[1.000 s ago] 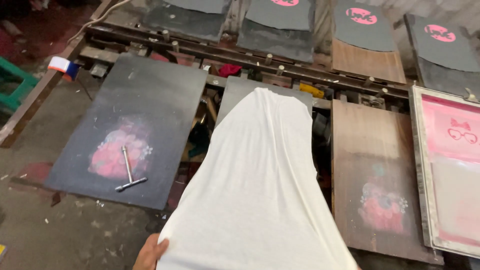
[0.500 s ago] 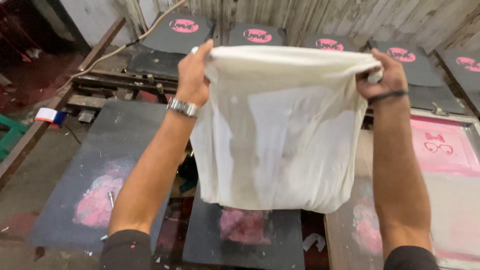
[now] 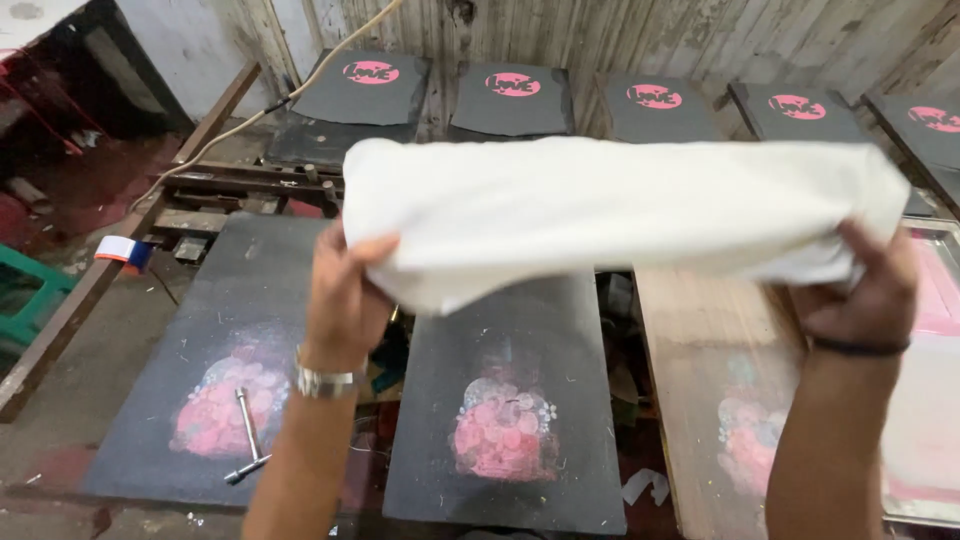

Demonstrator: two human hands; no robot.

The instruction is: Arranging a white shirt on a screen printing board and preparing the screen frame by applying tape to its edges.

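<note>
I hold a white cloth garment [image 3: 620,210] stretched level in the air between both hands, above the printing boards. My left hand [image 3: 345,295], with a metal watch on the wrist, grips its left end. My right hand [image 3: 865,285], with a dark band on the wrist, grips its right end. Under the cloth lies a black board [image 3: 510,400] with a pink ink stain in its middle. The cloth hides the far edge of that board.
A black board [image 3: 190,400] at left carries a pink stain and a small metal T-shaped tool [image 3: 247,435]. A wooden board [image 3: 700,370] lies right, a framed pink screen [image 3: 935,300] beyond it. Dark garments with pink prints [image 3: 510,95] line the back. A tape roll [image 3: 125,250] rests on the rail.
The cloth lay over the middle board, then I lifted it hanging down from both hands. Now it is gathered into a level band held higher, and the middle board is uncovered.
</note>
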